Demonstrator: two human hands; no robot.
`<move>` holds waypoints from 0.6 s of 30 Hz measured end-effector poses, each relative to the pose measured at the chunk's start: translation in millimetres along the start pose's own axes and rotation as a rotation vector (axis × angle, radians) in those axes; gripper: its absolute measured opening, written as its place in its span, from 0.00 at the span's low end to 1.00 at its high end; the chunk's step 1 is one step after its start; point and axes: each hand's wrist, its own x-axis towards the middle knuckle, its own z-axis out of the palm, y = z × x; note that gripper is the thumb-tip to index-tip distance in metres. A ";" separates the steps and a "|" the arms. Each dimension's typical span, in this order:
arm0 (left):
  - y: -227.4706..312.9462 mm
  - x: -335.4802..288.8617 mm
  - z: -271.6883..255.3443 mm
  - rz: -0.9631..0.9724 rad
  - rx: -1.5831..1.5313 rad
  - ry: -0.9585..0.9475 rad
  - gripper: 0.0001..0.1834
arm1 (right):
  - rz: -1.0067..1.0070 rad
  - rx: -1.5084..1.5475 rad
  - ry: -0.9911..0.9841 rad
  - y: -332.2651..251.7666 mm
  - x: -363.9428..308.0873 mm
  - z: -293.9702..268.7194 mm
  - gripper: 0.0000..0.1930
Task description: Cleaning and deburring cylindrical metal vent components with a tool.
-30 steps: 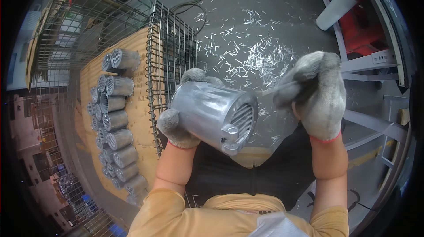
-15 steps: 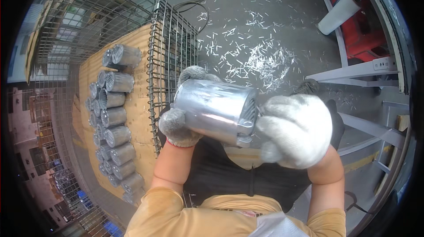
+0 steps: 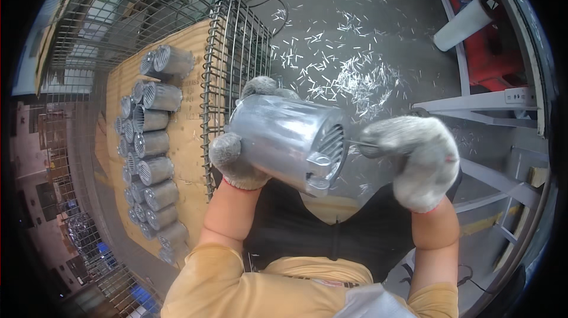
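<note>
A shiny metal cylinder point(image 3: 275, 134) with a slotted, grille-like end and small lugs on its rim lies across my lap, held up in the air. My left hand point(image 3: 239, 146), in a grey-white knit glove, wraps round its left end, fingers over the far side and thumb on the near side. Just right of the slotted end point(image 3: 336, 143) is my right hand point(image 3: 423, 158), gloved too and slightly blurred. Its fingers are pinched together on a thin dark rod point(image 3: 355, 142) whose tip points at the slots. Whether the tip touches them I cannot tell.
To my left, a wire mesh cage point(image 3: 222, 75) holds cardboard point(image 3: 192, 140) with rows of similar metal cylinders point(image 3: 157, 170). Bright metal slivers point(image 3: 361, 81) litter the grey floor ahead. At right stand a pale metal frame point(image 3: 473, 102), a white roll point(image 3: 464, 25) and red plastic stools point(image 3: 488, 60).
My right hand has drawn back to the right from the cylinder's end and turned, showing the thin rod. The cylinder has swung so its slotted end faces me more.
</note>
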 end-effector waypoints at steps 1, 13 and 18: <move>-4.6 1.4 1.9 0.011 -0.044 -0.018 0.53 | 0.132 0.446 -0.134 13.0 -1.1 -8.7 0.32; 0.4 0.8 -3.0 0.053 0.117 0.106 0.57 | 0.337 0.717 0.039 -0.3 3.9 -10.9 0.29; -1.8 0.6 -3.9 0.021 0.027 0.010 0.56 | 0.017 -0.186 -0.313 -7.4 5.2 -11.5 0.26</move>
